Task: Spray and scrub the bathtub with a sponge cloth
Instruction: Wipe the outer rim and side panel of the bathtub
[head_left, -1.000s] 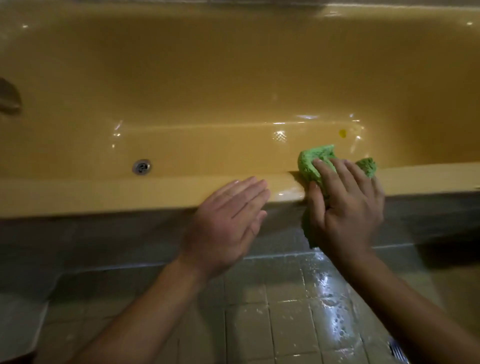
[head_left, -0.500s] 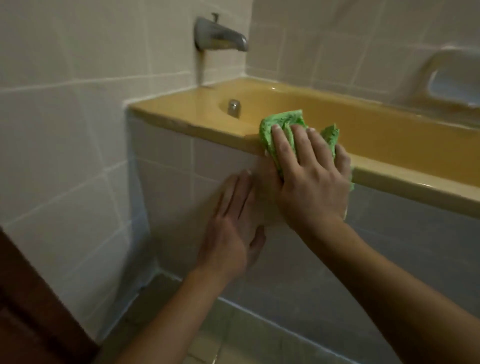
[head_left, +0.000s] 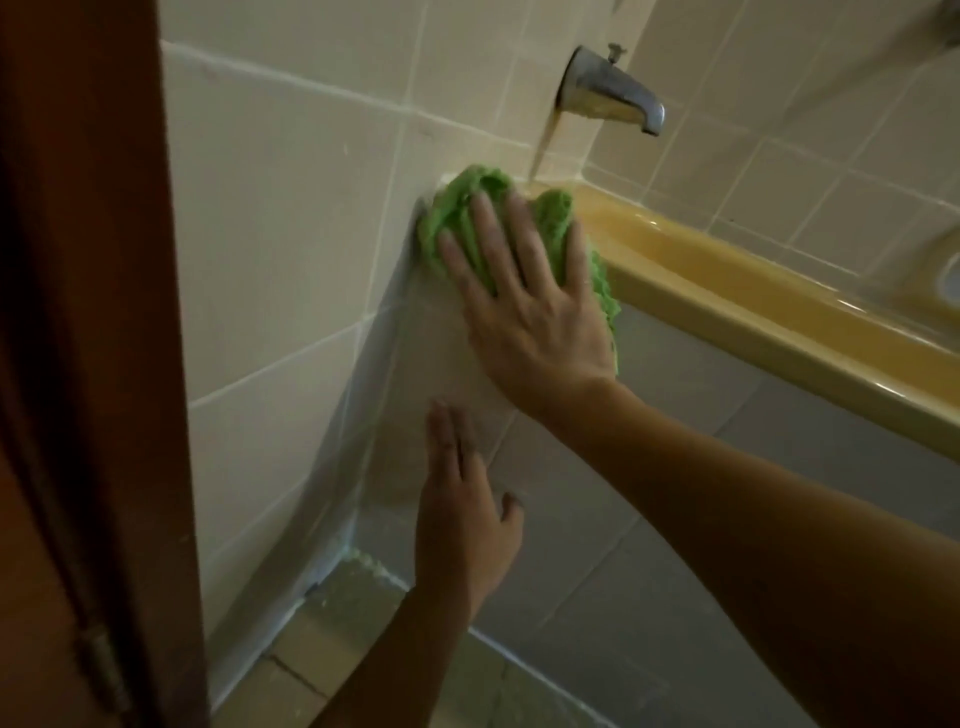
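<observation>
The green sponge cloth (head_left: 467, 218) is bunched at the left end of the yellow bathtub rim (head_left: 727, 301), where the rim meets the tiled wall. My right hand (head_left: 524, 306) lies flat on the cloth with fingers spread and straight, pressing it against the corner and the top of the tub's tiled front panel. My left hand (head_left: 462, 509) rests lower on the same grey tiled panel (head_left: 649, 519), fingers straight, holding nothing. No spray bottle is in view.
A metal tub spout (head_left: 613, 91) juts from the tiled wall above the corner. A brown wooden door frame (head_left: 88, 364) with a hinge fills the left edge. Beige floor tiles (head_left: 322, 649) lie below. A recessed soap dish (head_left: 948, 270) shows at the right edge.
My right hand has slid the cloth left along the rim to the wall corner, and its fingers have flattened out. My left hand has moved lower on the panel. My view has swung left.
</observation>
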